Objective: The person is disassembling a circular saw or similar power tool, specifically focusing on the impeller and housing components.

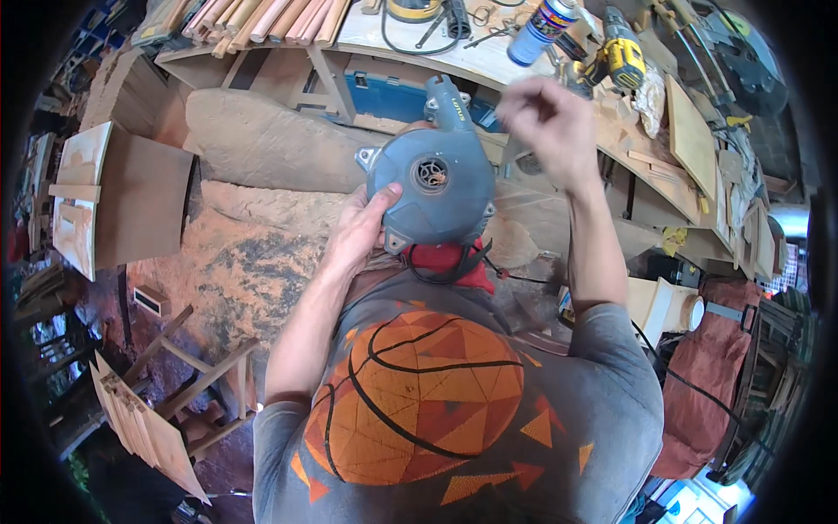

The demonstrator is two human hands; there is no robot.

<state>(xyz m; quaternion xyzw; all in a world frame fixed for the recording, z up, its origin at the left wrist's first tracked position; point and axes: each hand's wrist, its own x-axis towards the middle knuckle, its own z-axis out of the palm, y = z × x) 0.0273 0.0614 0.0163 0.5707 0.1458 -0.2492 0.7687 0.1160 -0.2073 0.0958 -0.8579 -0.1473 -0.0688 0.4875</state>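
My left hand (356, 223) holds a blue-grey round electric blower (436, 205) in front of my chest, its thumb across the face and its fingers hidden behind. Metal lugs ring the housing, and a short spout points away from me. Bits like wood chips sit in the round vent (431, 175) at its centre. A red part (441, 256) with a black strap shows below the housing. Raised to the right of the spout, my right hand (550, 127) is blurred, its fingers curled in a pinch. Anything between those fingertips is hidden.
Beyond the blower stands a workbench (349, 33) with a bundle of wooden sticks (262, 19), a blue spray can (541, 33) and a yellow drill (621, 57). A large wooden slab (271, 140) and sawdust (253, 240) lie on the left, near a wooden stool frame (205, 384).
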